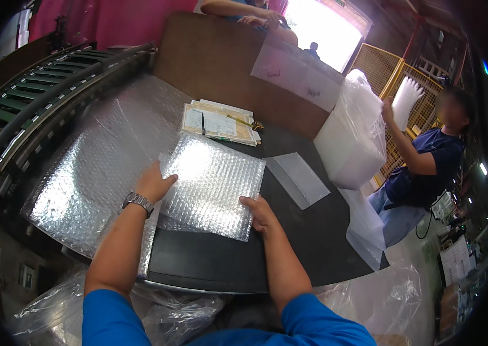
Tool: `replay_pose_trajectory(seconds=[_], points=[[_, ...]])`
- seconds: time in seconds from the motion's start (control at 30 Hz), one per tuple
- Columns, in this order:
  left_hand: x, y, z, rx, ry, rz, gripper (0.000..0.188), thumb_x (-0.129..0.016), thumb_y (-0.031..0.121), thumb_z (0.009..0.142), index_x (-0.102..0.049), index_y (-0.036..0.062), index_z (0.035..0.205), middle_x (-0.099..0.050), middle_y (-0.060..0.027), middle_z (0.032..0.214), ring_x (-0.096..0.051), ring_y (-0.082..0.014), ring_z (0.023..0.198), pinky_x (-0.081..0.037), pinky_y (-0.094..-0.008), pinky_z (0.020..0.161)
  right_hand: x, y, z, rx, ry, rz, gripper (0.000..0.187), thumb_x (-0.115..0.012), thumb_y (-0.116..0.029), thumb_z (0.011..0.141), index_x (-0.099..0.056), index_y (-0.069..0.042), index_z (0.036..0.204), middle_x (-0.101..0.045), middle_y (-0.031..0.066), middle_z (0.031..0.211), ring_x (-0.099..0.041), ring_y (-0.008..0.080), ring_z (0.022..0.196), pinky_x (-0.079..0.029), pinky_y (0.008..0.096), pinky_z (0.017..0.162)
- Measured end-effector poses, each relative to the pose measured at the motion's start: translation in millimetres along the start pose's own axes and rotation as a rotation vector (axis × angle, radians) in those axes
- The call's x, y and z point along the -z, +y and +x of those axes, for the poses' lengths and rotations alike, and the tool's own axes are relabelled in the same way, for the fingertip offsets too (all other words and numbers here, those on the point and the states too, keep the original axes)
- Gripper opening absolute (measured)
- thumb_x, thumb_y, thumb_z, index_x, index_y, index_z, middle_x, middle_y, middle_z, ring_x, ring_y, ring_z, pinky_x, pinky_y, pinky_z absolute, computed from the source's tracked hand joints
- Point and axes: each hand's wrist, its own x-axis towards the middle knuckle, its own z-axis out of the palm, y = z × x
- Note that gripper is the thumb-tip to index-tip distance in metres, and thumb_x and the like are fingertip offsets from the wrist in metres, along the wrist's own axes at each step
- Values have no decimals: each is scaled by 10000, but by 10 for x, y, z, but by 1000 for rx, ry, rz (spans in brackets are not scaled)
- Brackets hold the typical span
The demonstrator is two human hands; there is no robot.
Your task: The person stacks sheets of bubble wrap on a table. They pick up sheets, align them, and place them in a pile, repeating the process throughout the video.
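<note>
A square packet of clear bubble wrap (pixel 212 187) is held between my two hands above the black tabletop (pixel 198 265). My left hand (pixel 156 185), with a metal watch on its wrist, grips the packet's left edge, its thumb on top. At the lower right edge my right hand (pixel 259 214) pinches the wrap, thumb above and fingers underneath. Whether anything lies inside the wrap I cannot tell. A large sheet of bubble wrap (pixel 91 173) covers the table's left side, under my left forearm. To the right of the packet lies a flat translucent foam pouch (pixel 299 180).
Behind the packet lie papers (pixel 212 122) with a pen on top. A brown board (pixel 209 63) stands along the back. On the left runs a roller conveyor (pixel 42 92). A stack of white foam sheets (pixel 350 138) stands at the right, beside a person (pixel 428 155) in dark blue.
</note>
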Motion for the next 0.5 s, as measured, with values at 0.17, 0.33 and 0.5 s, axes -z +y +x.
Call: replay_pose_trajectory(seconds=[0.17,0.33,0.5], points=[[46,79,-13,42,-39,-298,614,-664,298,726,-422,14,1213,-514,-262,1131,-504,-350,1063,-396,-393,897,-43,-96,-51,30,16,-41,510,-590,-58,754,-376,26,1210,-516,140,1112,-507,236,1026,-412,352,882],[-44,41,62,-46,87,-613,539,-663,229,751,-429,33,1195,-503,-223,1125,-494,-302,1056,-402,-373,879,-44,-107,-79,206,81,25,573,-593,-32,740,-314,-14,1240,-483,158,1132,-502,274,1024,-430,390,863],[-128,0,117,19,177,-864,548,-633,241,794,-390,60,1251,-517,-197,1041,-506,-281,975,-403,-365,862,-41,-134,-80,166,110,161,625,-609,-18,715,-293,-40,1253,-475,159,1128,-507,279,1010,-447,397,837]])
